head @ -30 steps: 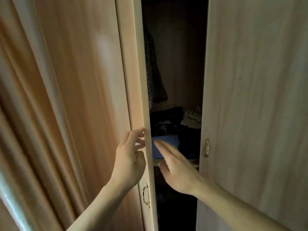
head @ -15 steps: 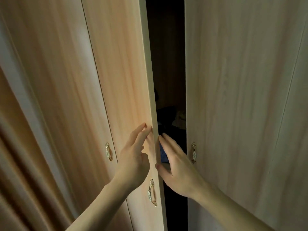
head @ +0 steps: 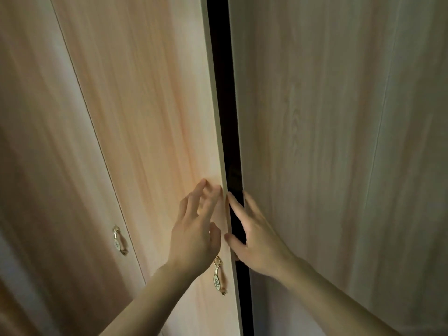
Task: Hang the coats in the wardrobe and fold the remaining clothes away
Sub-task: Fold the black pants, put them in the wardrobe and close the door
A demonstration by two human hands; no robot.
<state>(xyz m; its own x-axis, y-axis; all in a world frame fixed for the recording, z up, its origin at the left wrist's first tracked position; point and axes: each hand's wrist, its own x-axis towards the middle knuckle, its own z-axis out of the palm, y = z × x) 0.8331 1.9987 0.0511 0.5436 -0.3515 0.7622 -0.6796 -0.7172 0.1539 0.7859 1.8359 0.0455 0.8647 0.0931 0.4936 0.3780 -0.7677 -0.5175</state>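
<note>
Closing step: the left hand (head: 194, 236), fingers relaxed, presses the pale wooden wardrobe door (head: 150, 117); the right hand (head: 254, 238), fingers straight, must clear the narrow gap.

Your wardrobe (head: 339, 141), pale wood-grain doors nearly shut, narrow dark gap between them, contents too dark to tell

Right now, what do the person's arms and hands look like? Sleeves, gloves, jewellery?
Both forearms are bare as far as the frame shows: no sleeve in view. The left hand and right hand wear no gloves; no rings, watch or bracelet are visible. Light is dim, so fine marks cannot be told.
</note>
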